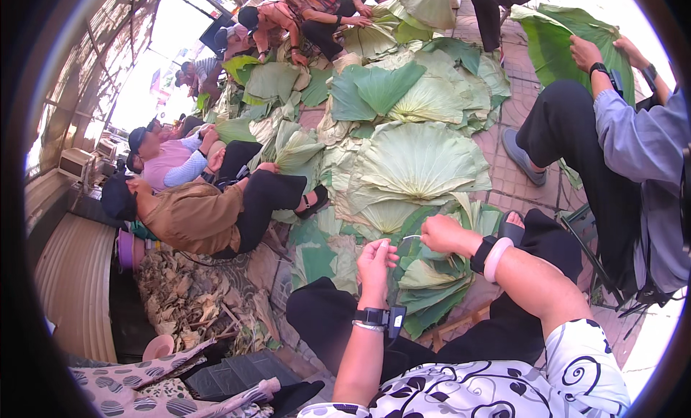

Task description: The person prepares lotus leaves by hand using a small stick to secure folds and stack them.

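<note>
My left hand [376,261] is raised over my lap, thumb and fingertips pinched together at the end of a thin pale strand. My right hand [444,234] is closed around the other side of the thin pale strand [412,236], which shows between the two hands. Below them, a bundle of folded green lotus leaves [434,288] lies between my knees. Beyond my hands, a broad pale green lotus leaf [424,161] tops a stack of leaves. A darker lotus leaf [386,89] lies farther off.
A person on the right holds up a large green leaf [580,45]. Several people sit handling leaves at the left and top. Dry leaf scraps [189,294] are heaped at the left, near a purple basin [127,249]. A wooden stool [459,322] shows by my legs.
</note>
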### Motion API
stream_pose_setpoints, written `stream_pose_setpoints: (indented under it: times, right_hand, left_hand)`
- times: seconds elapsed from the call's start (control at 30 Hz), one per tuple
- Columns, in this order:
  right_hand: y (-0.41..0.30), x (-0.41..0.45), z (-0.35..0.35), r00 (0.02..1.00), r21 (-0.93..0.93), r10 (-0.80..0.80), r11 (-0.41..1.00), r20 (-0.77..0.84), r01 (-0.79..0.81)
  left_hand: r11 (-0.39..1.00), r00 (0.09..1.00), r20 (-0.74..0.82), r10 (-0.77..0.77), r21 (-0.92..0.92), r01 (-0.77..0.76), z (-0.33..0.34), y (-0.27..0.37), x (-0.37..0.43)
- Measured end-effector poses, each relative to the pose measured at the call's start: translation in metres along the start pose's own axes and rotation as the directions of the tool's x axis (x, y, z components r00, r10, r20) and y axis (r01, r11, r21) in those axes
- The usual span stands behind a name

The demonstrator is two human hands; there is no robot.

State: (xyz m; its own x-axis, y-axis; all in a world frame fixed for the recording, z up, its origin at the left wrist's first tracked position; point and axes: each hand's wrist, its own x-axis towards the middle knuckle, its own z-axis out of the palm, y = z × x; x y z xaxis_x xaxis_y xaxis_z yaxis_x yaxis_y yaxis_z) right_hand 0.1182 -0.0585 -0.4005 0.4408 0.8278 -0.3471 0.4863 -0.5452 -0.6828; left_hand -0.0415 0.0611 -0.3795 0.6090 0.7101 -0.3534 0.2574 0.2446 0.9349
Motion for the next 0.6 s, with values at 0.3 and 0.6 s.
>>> stream_pose_setpoints:
  times: [0.3, 0.6]
  right_hand:
    - [0.014, -0.007, 0.002, 1.0, -0.063, 0.02, 0.998, -0.001, -0.02]
    - [0.012, -0.027, -0.01, 0.998, -0.059, 0.003, 0.998, 0.063, 0.001]
  left_hand:
    - [0.923, 0.947, 0.112, -0.3, -0.215, 0.318, -0.009, -0.051, 0.052]
    - [0.8, 0.858, 0.154, -0.491, -0.311, 0.514, 0.015, -0.117, 0.132]
